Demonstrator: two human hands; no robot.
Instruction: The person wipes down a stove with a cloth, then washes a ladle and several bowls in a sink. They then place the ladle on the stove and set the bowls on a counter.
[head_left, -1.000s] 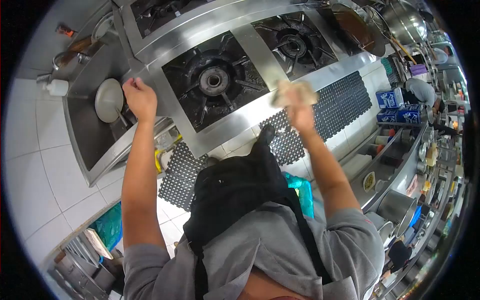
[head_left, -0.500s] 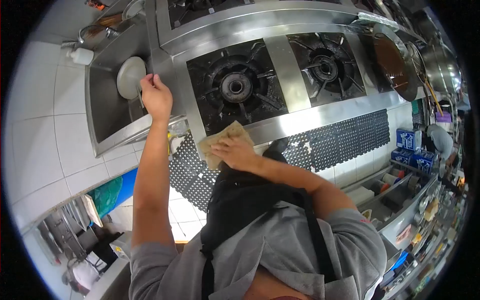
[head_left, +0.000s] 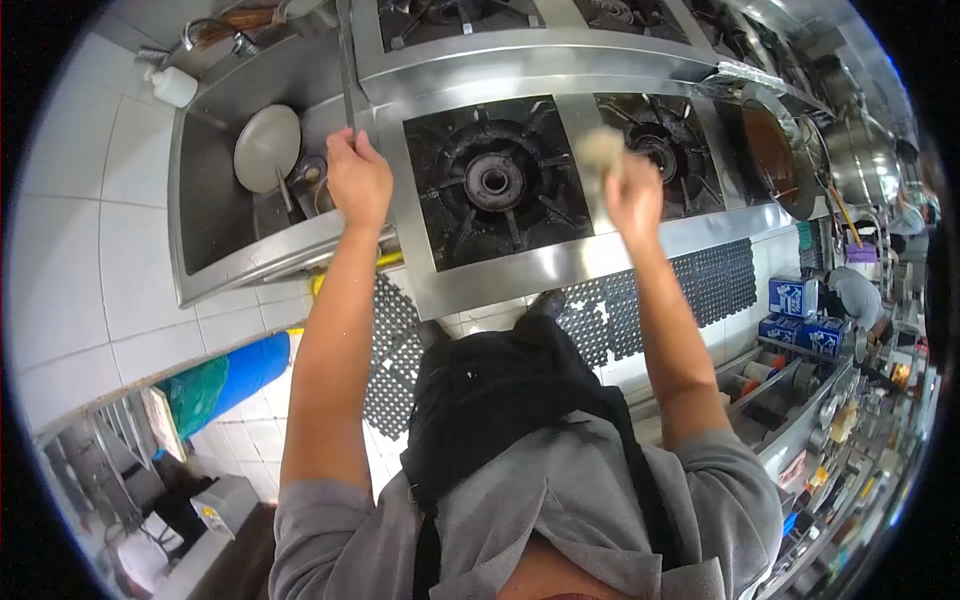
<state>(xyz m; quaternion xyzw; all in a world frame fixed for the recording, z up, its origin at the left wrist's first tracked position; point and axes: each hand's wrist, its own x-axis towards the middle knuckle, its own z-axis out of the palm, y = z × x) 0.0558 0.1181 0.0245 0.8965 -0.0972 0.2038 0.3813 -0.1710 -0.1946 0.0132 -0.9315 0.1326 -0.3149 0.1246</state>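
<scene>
My right hand (head_left: 634, 195) is raised over the strip between the two front burners, blurred by motion. It grips a beige cloth (head_left: 600, 150), which looks crumpled and smeared. Below and left of it is the left front burner (head_left: 495, 181); the right front burner (head_left: 655, 152) lies just behind the hand. My left hand (head_left: 360, 180) is closed at the sink's right rim, beside the stove. What its fingers hold, if anything, is hidden. In the sink (head_left: 215, 245), a pale round plate (head_left: 268, 148) leans left of that hand, with a dark-handled utensil (head_left: 290, 203) by it.
A faucet (head_left: 215, 35) and a white bottle (head_left: 172, 86) stand behind the sink. At the stove's right is a large brown-bottomed pan (head_left: 770, 150). Black perforated mats (head_left: 690, 295) lie below the stove front. Blue boxes (head_left: 793, 297) and a crouching person (head_left: 853, 298) are farther right.
My right hand has swung up and right with the cloth, from the stove's front left corner to between the burners. The left hand appears farther right, partly because the view shifted.
</scene>
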